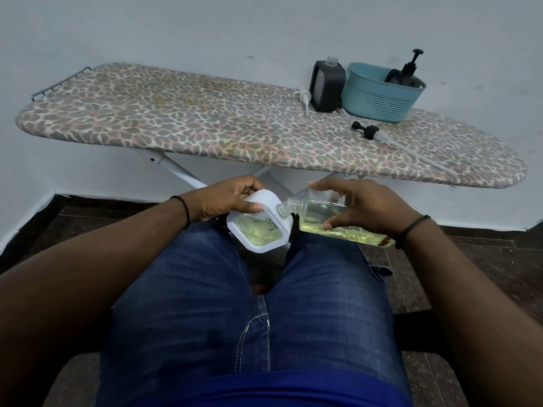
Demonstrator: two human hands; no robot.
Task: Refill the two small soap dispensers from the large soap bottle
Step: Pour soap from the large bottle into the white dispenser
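Observation:
Over my lap, my left hand [226,198] grips a small white soap dispenser [258,227], tilted, with yellowish soap showing through its clear side. My right hand [361,207] holds the large clear bottle [332,218] of yellow soap on its side, its open neck touching the white dispenser's top. A small black dispenser [326,83] stands uncapped on the ironing board [176,118] at the back right. A white pump [305,98] lies beside it, and a black pump with a long tube [365,130] lies further right.
A teal basket [379,98] holding a black pump bottle [407,73] stands next to the black dispenser, against the wall. The leopard-print ironing board spans the view in front of my knees. Dark tiled floor lies below.

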